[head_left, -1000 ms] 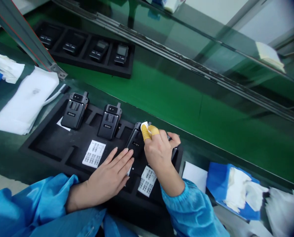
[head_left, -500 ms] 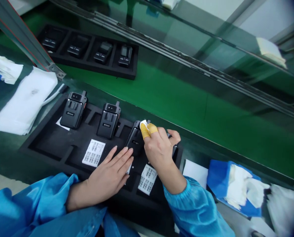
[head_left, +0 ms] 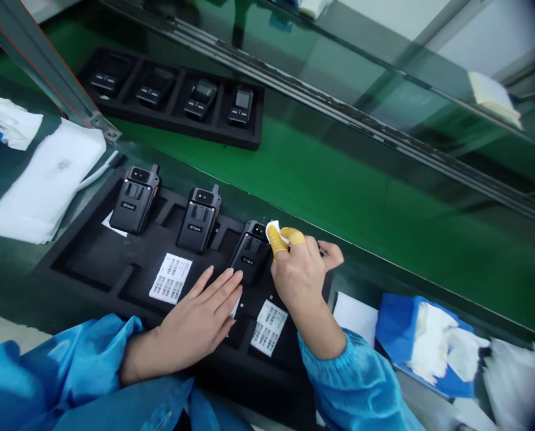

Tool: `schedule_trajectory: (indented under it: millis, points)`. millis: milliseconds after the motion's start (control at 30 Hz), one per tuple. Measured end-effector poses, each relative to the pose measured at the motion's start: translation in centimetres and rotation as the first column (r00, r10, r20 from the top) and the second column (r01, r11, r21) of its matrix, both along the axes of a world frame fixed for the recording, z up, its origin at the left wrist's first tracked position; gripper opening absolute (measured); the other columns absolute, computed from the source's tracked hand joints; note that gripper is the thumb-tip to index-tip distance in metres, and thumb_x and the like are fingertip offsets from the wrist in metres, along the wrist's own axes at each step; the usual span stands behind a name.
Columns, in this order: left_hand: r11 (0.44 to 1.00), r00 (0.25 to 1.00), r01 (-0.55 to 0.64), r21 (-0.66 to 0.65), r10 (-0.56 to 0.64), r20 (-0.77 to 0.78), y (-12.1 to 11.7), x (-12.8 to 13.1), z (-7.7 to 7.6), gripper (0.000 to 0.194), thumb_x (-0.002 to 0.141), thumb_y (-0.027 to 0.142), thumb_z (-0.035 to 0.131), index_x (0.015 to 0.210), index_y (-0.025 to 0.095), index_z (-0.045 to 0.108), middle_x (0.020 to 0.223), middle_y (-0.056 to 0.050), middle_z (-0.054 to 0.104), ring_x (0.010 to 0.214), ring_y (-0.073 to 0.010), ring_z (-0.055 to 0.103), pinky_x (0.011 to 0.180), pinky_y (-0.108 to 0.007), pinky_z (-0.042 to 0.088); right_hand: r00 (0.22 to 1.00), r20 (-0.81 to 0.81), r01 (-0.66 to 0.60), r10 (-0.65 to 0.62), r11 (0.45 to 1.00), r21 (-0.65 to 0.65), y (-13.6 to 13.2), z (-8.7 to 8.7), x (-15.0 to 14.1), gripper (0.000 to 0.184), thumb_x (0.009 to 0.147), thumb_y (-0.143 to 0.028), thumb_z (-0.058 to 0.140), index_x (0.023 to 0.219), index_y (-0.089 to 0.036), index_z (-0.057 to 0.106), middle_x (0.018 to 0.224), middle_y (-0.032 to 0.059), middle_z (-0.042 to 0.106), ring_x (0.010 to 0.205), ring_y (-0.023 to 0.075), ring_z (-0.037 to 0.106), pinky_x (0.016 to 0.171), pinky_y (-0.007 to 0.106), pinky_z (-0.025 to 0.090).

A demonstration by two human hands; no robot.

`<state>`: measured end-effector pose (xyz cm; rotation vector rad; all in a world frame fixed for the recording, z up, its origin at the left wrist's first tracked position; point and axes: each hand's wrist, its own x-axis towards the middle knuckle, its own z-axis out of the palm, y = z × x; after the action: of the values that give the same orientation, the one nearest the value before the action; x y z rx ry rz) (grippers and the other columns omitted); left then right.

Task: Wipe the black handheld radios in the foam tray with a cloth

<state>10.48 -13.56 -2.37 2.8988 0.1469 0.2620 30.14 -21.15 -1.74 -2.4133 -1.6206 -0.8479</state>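
Observation:
A black two-way radio [head_left: 248,257] marked "Riton" lies back-up in the black foam tray [head_left: 88,257]. My left hand [head_left: 200,314] lies flat with outstretched fingers, its fingertips against the radio's lower end. At the radio's top right corner, my right hand [head_left: 301,272] presses a small white wipe [head_left: 273,226] with fingers in yellow finger cots. Two more radios, one in the middle [head_left: 197,221] and one at the left [head_left: 135,200], rest in the same tray. Label sheets with barcodes [head_left: 171,278] lie among them. Anything under my right palm is hidden.
A second foam tray [head_left: 256,131] with several radios sits on the green conveyor [head_left: 330,185] beyond. White cloths [head_left: 47,179] and a white-handled brush [head_left: 101,170] lie left. A blue packet [head_left: 393,329] with white wipes is at the right. A metal post [head_left: 47,66] rises at the left.
My right hand has shifted slightly right with the wipe, uncovering more of the radio's top. My left hand has stayed put. The far tray has moved a little to the right.

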Motion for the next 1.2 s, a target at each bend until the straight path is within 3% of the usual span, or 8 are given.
schedule_trajectory:
  millis: [233, 467, 567, 833, 967, 1067, 1200]
  points:
    - [1.0, 1.0, 0.014, 0.018, -0.014, -0.002, 0.1, 0.0, 0.0, 0.04, 0.093, 0.027, 0.042, 0.127, 0.009, 0.053, 0.14, -0.012, 0.047, 0.131, -0.0256, 0.041, 0.114, -0.045, 0.019, 0.997, -0.075, -0.027, 0.03, 0.999, 0.035, -0.5, -0.4, -1.3, 0.024, 0.065, -0.001, 0.048, 0.052, -0.019, 0.055, 0.081, 0.0013, 0.061, 0.077, 0.0143, 0.045, 0.088, 0.039, 0.021]
    - [1.0, 1.0, 0.018, 0.0, -0.018, 0.005, 0.1, 0.0, 0.0, 0.04, 0.093, 0.025, 0.04, 0.127, 0.008, 0.052, 0.143, -0.014, 0.043, 0.132, -0.0274, 0.039, 0.112, -0.047, 0.024, 0.984, -0.146, 0.114, -0.102, 0.991, 0.074, -3.6, -0.7, -1.9, 0.021, 0.062, -0.003, 0.046, 0.058, -0.018, 0.058, 0.083, 0.0047, 0.062, 0.075, 0.0166, 0.046, 0.081, 0.04, 0.026]
    - [1.0, 1.0, 0.016, -0.01, -0.016, 0.009, 0.0, -0.1, 0.0, 0.04, 0.093, 0.025, 0.041, 0.127, 0.008, 0.052, 0.142, -0.014, 0.043, 0.133, -0.0275, 0.038, 0.111, -0.046, 0.026, 0.984, -0.161, 0.094, -0.082, 0.993, 0.069, -4.2, -0.7, -2.9, 0.02, 0.066, -0.004, 0.047, 0.059, -0.018, 0.059, 0.086, 0.0061, 0.061, 0.076, 0.017, 0.045, 0.08, 0.039, 0.027]
    - [0.999, 0.999, -0.001, -0.036, 0.003, 0.043, -0.3, -0.3, -0.4, 0.04, 0.093, 0.026, 0.041, 0.125, 0.007, 0.054, 0.137, -0.014, 0.051, 0.131, -0.0258, 0.042, 0.112, -0.045, 0.026, 0.986, -0.101, -0.129, 0.13, 0.991, 0.024, -1.4, -1.0, -6.1, 0.022, 0.079, -0.007, 0.05, 0.068, -0.02, 0.062, 0.088, 0.002, 0.066, 0.08, 0.0144, 0.046, 0.087, 0.038, 0.022]
    - [0.999, 0.999, 0.007, -0.038, -0.005, 0.054, -0.4, -0.4, -0.5, 0.039, 0.093, 0.025, 0.04, 0.124, 0.006, 0.055, 0.137, -0.014, 0.05, 0.131, -0.0261, 0.042, 0.112, -0.046, 0.027, 0.992, -0.073, -0.105, 0.106, 0.994, 0.018, -2.1, -1.0, -5.9, 0.027, 0.079, -0.005, 0.046, 0.059, -0.02, 0.058, 0.083, 0.0012, 0.065, 0.079, 0.0144, 0.047, 0.087, 0.038, 0.022]
    - [0.999, 0.998, 0.019, -0.043, -0.017, 0.054, -0.4, -0.4, -0.6, 0.038, 0.093, 0.025, 0.04, 0.123, 0.006, 0.055, 0.137, -0.015, 0.05, 0.131, -0.0261, 0.041, 0.112, -0.046, 0.026, 0.997, -0.056, -0.059, 0.059, 0.998, 0.013, -2.9, -1.1, -5.9, 0.026, 0.079, -0.004, 0.045, 0.068, -0.02, 0.062, 0.081, 0.0011, 0.064, 0.077, 0.0141, 0.047, 0.087, 0.038, 0.023]
    - [0.999, 0.999, 0.021, -0.05, -0.02, 0.028, -0.3, -0.3, -0.7, 0.04, 0.092, 0.025, 0.041, 0.126, 0.007, 0.053, 0.139, -0.015, 0.048, 0.133, -0.0263, 0.039, 0.113, -0.046, 0.025, 0.995, -0.058, -0.081, 0.082, 0.997, 0.016, -1.9, -1.2, -6.5, 0.024, 0.079, -0.006, 0.046, 0.073, -0.021, 0.064, 0.085, 0.0017, 0.064, 0.079, 0.0145, 0.047, 0.087, 0.039, 0.021]
